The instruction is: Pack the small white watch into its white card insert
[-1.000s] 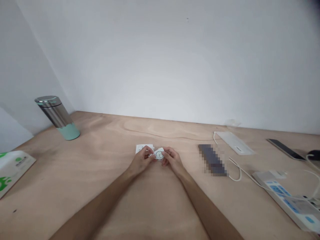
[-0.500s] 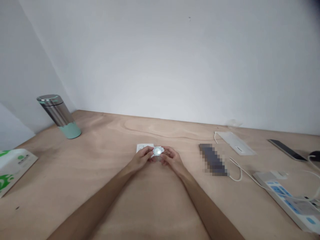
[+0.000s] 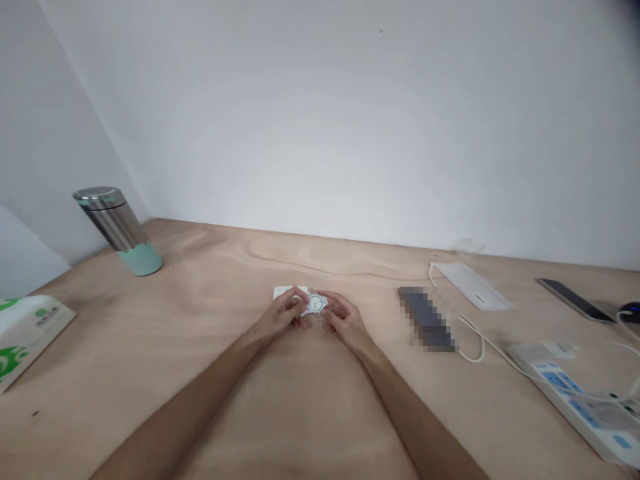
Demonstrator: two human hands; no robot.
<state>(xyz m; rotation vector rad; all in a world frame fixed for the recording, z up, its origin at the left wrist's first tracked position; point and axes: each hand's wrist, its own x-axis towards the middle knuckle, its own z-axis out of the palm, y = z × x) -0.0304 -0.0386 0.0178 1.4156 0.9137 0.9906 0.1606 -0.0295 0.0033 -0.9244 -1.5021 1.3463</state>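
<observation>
White watch [image 3: 315,304] is at the centre of the frame, a little below the middle, with its dial facing up, between the two hands. Fingers of the left hand [image 3: 281,315] are nearly closed, with the thumb and a fingertip pinching the left end of the watch. Fingers of the right hand [image 3: 346,319] are bent and partly open around its right edge; they seem to touch it, but I cannot tell if they really grip.

In my judgement, the main danger is a slip: if the left pinch becomes loose while the right fingers give only light support, the watch may turn or fall on the wooden surface [image 3: 310,407]. How high it is above the surface, I cannot tell. If the two hands pull unequally, the watch may also twist. A thumb could slide across the dial and leave a mark on it.

Just behind the left hand lies a flat white item [image 3: 278,291], partly hidden; a careless knuckle could push it away. The blurred dark object [image 3: 427,321] at right of centre and the white cable [image 3: 473,360] beside it are well apart, so they disturb little.
</observation>
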